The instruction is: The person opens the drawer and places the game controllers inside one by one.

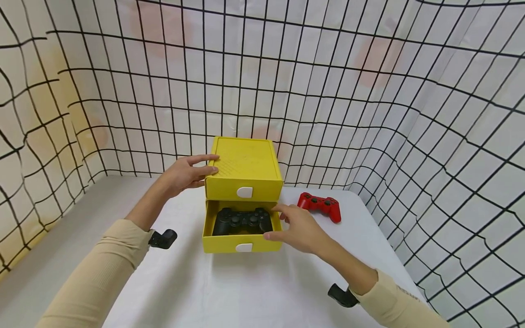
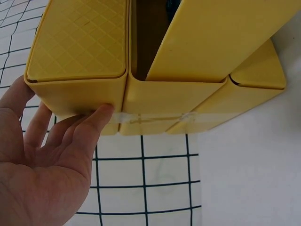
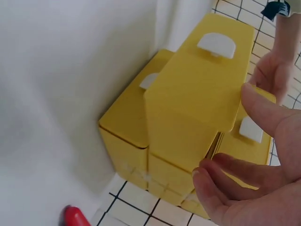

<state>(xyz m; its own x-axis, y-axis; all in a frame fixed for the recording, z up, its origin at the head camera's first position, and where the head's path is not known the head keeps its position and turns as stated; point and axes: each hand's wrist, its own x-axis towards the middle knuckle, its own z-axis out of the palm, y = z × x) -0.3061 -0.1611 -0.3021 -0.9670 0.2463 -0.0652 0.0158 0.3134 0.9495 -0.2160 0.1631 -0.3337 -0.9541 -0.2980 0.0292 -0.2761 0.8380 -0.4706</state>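
A yellow drawer unit point(image 1: 246, 159) with white half-round pulls stands on the table. Its middle drawer point(image 1: 242, 243) is pulled out, and a black game controller point(image 1: 243, 220) lies inside it. My left hand point(image 1: 184, 174) rests against the unit's upper left side, with fingers over the top edge. In the left wrist view, fingertips of the left hand point(image 2: 61, 150) touch the side wall. At the drawer's right front corner is my right hand point(image 1: 301, 230), thumb at the front panel's upper edge and fingers along the side. The right wrist view shows the right hand point(image 3: 254, 165) beside the drawer.
A red game controller point(image 1: 321, 206) lies on the white table point(image 1: 246, 291), right of the unit. Black grid netting point(image 1: 254, 68) surrounds the table at the back and sides. The bottom drawer point(image 3: 127, 113) sits closed beneath the pulled-out one.
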